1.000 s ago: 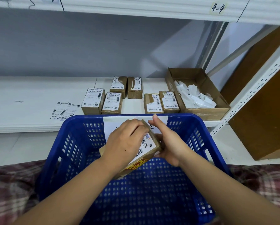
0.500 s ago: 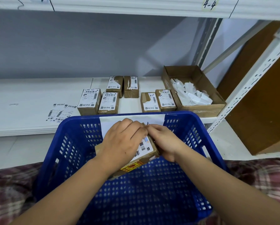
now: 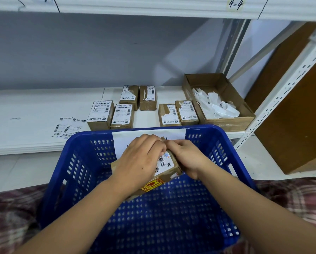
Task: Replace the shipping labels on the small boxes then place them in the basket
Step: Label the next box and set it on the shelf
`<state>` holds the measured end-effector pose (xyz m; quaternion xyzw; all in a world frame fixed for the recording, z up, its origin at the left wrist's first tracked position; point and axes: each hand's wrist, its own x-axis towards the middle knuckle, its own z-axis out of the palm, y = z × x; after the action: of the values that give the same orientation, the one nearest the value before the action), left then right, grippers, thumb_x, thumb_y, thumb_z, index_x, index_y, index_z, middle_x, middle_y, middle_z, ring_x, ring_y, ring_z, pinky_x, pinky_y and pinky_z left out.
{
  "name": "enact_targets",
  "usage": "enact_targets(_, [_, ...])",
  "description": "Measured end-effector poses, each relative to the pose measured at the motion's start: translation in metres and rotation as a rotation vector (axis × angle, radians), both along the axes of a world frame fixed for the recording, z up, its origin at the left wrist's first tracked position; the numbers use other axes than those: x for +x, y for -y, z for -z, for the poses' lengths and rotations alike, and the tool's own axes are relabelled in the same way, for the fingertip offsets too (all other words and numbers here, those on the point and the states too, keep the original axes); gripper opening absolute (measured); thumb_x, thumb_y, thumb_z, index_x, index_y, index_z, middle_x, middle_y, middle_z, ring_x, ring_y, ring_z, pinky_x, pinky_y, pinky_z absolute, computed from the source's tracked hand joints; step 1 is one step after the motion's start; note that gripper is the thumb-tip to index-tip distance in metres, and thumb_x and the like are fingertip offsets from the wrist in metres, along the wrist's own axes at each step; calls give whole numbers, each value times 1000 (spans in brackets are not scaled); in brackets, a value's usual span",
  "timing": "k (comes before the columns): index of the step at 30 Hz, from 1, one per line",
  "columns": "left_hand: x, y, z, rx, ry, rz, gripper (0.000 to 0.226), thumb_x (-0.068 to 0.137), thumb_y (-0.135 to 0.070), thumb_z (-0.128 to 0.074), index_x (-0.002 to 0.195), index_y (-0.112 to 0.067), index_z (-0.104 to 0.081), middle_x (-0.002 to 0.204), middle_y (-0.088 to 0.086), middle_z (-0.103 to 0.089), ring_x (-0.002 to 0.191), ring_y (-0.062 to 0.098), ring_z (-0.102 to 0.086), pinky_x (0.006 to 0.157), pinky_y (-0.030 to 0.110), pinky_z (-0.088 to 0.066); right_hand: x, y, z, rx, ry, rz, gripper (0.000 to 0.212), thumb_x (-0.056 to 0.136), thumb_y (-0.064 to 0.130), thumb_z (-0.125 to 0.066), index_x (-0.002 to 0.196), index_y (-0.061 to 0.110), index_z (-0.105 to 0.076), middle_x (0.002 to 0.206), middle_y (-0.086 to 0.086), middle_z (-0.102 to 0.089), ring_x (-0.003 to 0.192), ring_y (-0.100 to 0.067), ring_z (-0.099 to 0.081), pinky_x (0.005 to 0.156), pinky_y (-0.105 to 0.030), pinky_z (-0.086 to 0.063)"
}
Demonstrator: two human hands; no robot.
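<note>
A small brown box point(image 3: 169, 168) with a white shipping label and a red-yellow sticker hangs tilted over the blue basket point(image 3: 76, 173) on my lap. My left hand point(image 3: 140, 162) grips the box from above, covering most of its label. My right hand point(image 3: 186, 156) holds the box's far right end, its fingertips curled at the top edge of the label beside my left fingers. Several labelled small boxes point(image 3: 123, 116) stand on the white shelf behind the basket. A sheet of spare labels point(image 3: 67, 128) lies on the shelf to the left.
An open cardboard carton point(image 3: 245, 116) with crumpled white paper scraps stands on the shelf at the right. A white perforated upright point(image 3: 281, 96) and a brown board point(image 3: 300, 107) are further right. Another shelf board runs overhead.
My right hand has curled in from an open pose beside the box and now meets my left fingers at the label's top edge. The box has stayed over the basket.
</note>
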<state>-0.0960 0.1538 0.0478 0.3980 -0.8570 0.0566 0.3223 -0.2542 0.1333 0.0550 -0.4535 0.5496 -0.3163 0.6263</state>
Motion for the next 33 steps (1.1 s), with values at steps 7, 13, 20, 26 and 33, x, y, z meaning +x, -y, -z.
enact_targets(7, [-1,-5,-1,54,-28,32,10,88,-16,-42,97,-18,-46,87,3,-66,79,22,-61,67,36,-50,-5,3,-1,29,13,30,34,90,40,-64,94,7,-70,91,-15,-75,84,-28,-71,70,-34,-55])
enact_targets(13, [0,-6,-1,6,-28,-44,12,90,-19,-47,97,-15,-56,81,2,-69,71,22,-65,62,34,-54,-4,0,-2,70,114,-10,46,94,46,-56,116,8,-67,104,-14,-74,98,-29,-71,83,-40,-57])
enact_targets(20, [1,-5,-7,60,-88,-139,24,86,-35,-48,91,-15,-61,81,-4,-66,77,10,-57,66,21,-40,-5,-2,-4,115,320,-67,44,93,38,-58,134,22,-57,114,-9,-70,97,-22,-68,78,-36,-57])
enact_targets(26, [3,-2,-10,-55,-127,-127,22,87,-26,-50,79,-11,-64,75,-1,-64,87,12,-47,74,24,-39,-5,-2,-2,103,337,-106,39,93,23,-59,132,23,-58,103,-7,-67,90,-20,-65,70,-35,-56])
enact_targets(33, [4,-3,-7,-149,13,-58,21,89,-15,-49,84,-5,-68,83,6,-68,76,24,-64,64,37,-54,0,-2,-2,50,286,-53,28,95,14,-55,122,11,-64,93,-9,-69,84,-21,-65,72,-35,-51])
